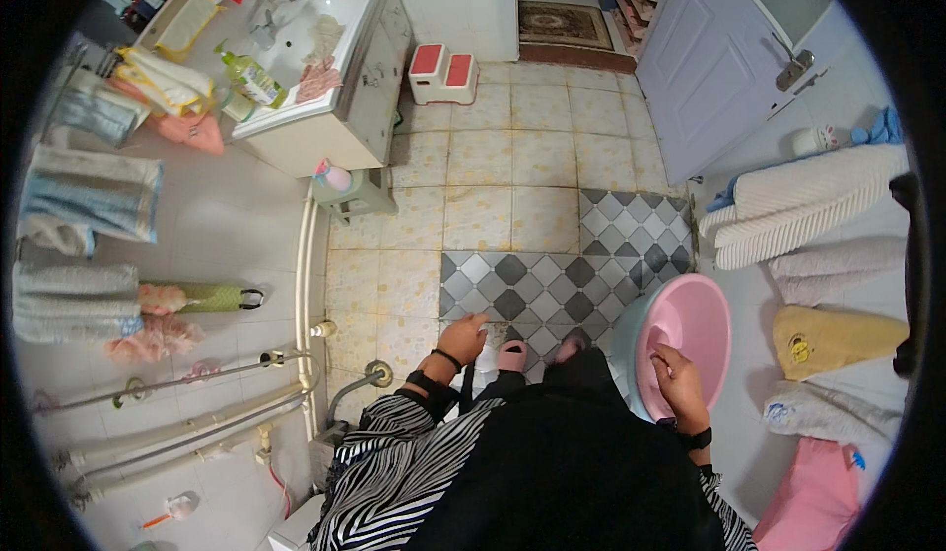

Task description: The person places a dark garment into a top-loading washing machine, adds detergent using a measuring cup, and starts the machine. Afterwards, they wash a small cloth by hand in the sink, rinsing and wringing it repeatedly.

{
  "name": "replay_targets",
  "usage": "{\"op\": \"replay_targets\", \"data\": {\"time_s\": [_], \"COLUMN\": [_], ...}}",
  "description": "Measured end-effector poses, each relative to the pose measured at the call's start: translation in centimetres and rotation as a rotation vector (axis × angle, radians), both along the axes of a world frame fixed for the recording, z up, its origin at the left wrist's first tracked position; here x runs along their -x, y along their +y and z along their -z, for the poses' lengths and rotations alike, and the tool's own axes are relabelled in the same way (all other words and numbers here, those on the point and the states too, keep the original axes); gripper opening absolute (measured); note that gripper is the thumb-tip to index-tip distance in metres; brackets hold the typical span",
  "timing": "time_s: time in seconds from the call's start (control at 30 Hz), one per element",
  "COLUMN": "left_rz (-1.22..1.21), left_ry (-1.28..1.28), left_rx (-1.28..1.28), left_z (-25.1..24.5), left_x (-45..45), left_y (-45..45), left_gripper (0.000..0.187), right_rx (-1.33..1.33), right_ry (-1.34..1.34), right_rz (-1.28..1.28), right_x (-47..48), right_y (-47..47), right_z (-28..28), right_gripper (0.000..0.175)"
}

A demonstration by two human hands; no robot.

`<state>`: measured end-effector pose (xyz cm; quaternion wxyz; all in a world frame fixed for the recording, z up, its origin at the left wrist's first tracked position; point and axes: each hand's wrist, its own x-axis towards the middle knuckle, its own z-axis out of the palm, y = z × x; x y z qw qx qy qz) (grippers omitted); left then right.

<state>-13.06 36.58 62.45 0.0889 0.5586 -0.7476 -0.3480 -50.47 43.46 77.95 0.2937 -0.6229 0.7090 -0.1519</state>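
My left hand [464, 340] hangs low over the floor, seen from its back, its fingers loosely bent and partly hidden. Nothing shows in it. On the other side, my right hand [676, 381] is in front of a large plastic basin [717, 314], fingers curled; whether it touches the basin cannot be told. Pink inside and pale blue outside, the basin stands tilted on its edge near the right wall. Between my hands, pink slippers [512, 356] are on my feet, on a grey diamond-patterned floor mat [510, 270].
A washbasin cabinet [318, 133] stands at the upper left, a pump bottle [255, 81] on top. Beside it are a green stool [358, 192] and a red-and-white step stool [443, 78]. The door [720, 70] is ajar. Towels [805, 196] hang along the right wall.
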Motion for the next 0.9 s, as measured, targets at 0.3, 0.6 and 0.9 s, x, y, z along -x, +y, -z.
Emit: {"op": "replay_targets", "data": {"time_s": [0.3, 0.6, 0.9], "left_rz": [-0.114, -0.653, -0.817], "left_ry": [0.006, -0.016, 0.074], "left_rx": [-0.027, -0.125, -0.225], "left_z": [-0.3, 0.2, 2.4], "left_x": [5.7, 3.2, -4.3], "left_y": [-16.8, -21.3, -38.7], "left_gripper": [0.025, 0.028, 0.029], "right_rx": [0.118, 0.061, 0.334], "right_ry": [-0.048, -0.094, -0.172], "right_rz": [-0.242, -0.671, -1.032], "right_x": [8.4, 1.3, -15.5], "right_y": [-21.4, -51.8, -70.9], "right_z": [6.3, 3.2, 7.1], "right_gripper": [0.018, 0.018, 0.022]}}
